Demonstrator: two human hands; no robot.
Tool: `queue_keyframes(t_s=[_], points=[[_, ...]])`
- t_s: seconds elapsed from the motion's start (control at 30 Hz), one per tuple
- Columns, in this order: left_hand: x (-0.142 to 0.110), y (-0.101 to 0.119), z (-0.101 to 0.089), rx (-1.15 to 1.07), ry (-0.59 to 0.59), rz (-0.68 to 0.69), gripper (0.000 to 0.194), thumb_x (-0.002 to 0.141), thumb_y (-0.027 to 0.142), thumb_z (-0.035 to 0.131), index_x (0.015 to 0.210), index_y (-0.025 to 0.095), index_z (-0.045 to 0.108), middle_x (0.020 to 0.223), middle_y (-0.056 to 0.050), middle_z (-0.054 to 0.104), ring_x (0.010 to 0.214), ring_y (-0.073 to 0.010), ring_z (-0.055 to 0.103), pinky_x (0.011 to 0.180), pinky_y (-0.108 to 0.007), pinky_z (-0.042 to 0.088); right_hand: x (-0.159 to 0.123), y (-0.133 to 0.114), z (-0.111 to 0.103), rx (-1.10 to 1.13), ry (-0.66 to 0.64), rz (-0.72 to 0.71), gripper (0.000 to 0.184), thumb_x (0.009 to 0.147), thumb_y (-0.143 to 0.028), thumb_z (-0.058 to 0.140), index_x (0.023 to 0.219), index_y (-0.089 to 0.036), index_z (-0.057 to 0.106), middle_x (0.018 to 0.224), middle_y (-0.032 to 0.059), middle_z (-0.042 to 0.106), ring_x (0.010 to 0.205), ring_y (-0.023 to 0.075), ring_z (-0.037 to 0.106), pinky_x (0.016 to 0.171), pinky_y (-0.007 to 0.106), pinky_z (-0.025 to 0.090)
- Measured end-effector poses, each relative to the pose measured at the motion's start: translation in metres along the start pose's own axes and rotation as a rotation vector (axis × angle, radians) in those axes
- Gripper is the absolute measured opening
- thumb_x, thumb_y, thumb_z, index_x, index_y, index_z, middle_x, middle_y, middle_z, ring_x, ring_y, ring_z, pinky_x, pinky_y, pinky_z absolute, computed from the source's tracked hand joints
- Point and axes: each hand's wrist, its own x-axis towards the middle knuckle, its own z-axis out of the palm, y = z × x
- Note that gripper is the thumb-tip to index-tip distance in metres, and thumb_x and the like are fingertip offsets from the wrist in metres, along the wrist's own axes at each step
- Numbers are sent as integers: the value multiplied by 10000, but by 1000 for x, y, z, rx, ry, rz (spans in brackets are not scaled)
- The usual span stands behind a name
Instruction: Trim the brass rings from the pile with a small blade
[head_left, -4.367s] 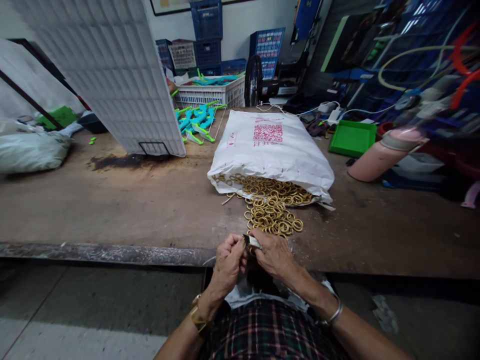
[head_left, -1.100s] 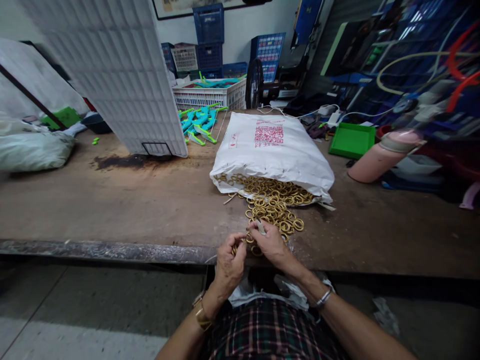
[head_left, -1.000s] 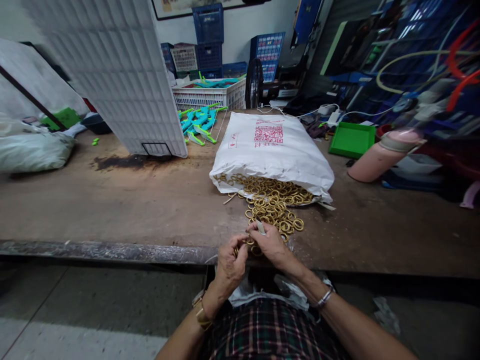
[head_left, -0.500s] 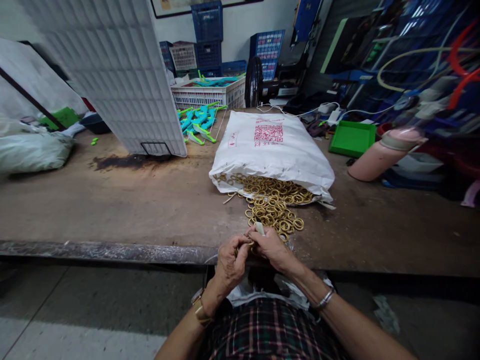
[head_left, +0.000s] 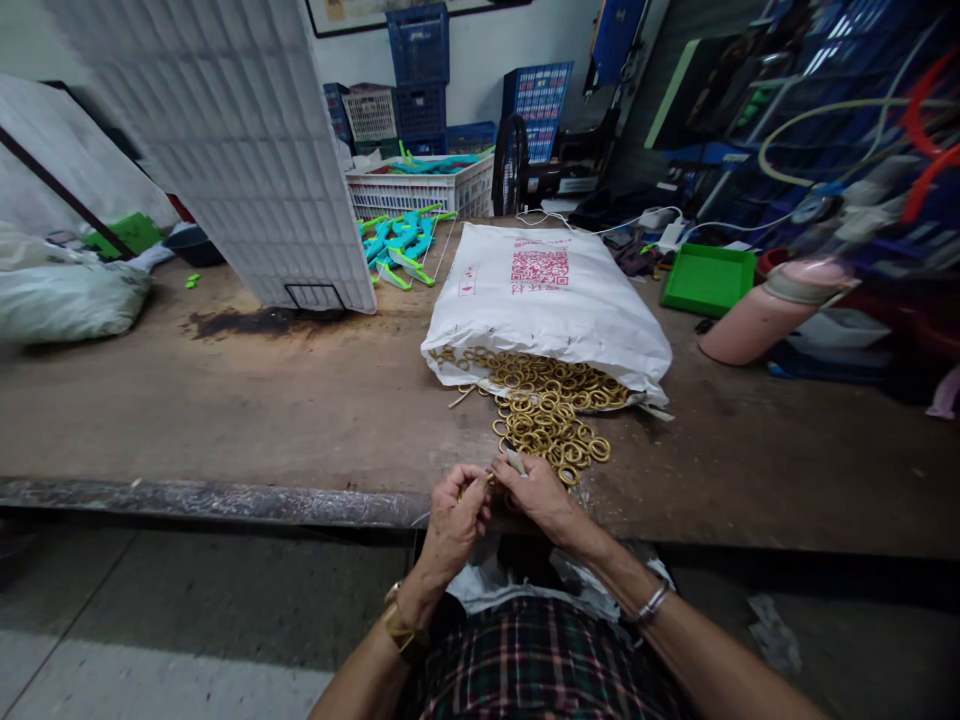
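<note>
My left hand (head_left: 454, 515) is closed, its thumb and fingers pinching a gold-coloured ring (head_left: 490, 478) at the table's front edge. Only a bit of that ring shows between the hands. My right hand (head_left: 546, 497) is closed around a small knife-like tool (head_left: 516, 462), with a pale flat part and a dark end sticking up past the fingers. Its fingertips meet the ring from the right. Just beyond the hands lies a heap of gold-coloured rings (head_left: 544, 425), spilling from the open mouth of a white woven sack (head_left: 547, 310) with red print.
A tall white ribbed panel (head_left: 247, 150) stands left of the sack. Behind are turquoise and green plastic pieces (head_left: 401, 245) and a white crate (head_left: 420, 190). On the right are a green tray (head_left: 709, 278) and a pink bottle (head_left: 765, 315). The wooden table (head_left: 225, 420) ends before my body.
My left hand has drawn slightly left and turned, opening a small gap between the hands where the ring shows. The right hand's tool is tilted a little differently. Sack and heap look unchanged.
</note>
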Motion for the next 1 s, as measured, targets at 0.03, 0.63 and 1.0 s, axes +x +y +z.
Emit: queue_keyframes(t_s=[0.03,0.63,1.0], points=[[0,-1,0,-13,-7,-11,315,715,462,577,764,159,507,549,48,462,420,-49,407,372,-143,297,-1,-1,0,-9,4,-4,281,725,-427,476,590,-181,461,500,-67,393,451,64,319,425,189,262],[-2,1,1,52,15,-19,293,705,427,581,791,152,526,549,39,497,392,-52,379,358,-161,287,1,-3,2,-166,78,-51,299,721,-405,432,514,-198,368,473,-63,341,452,70,297,427,205,227],[-2,2,-4,235,77,288,182,770,257,524,890,152,614,615,12,560,509,-79,478,514,-186,384,-1,1,4,68,-27,32,267,710,-413,475,575,-192,407,457,-82,342,398,51,281,384,186,215]])
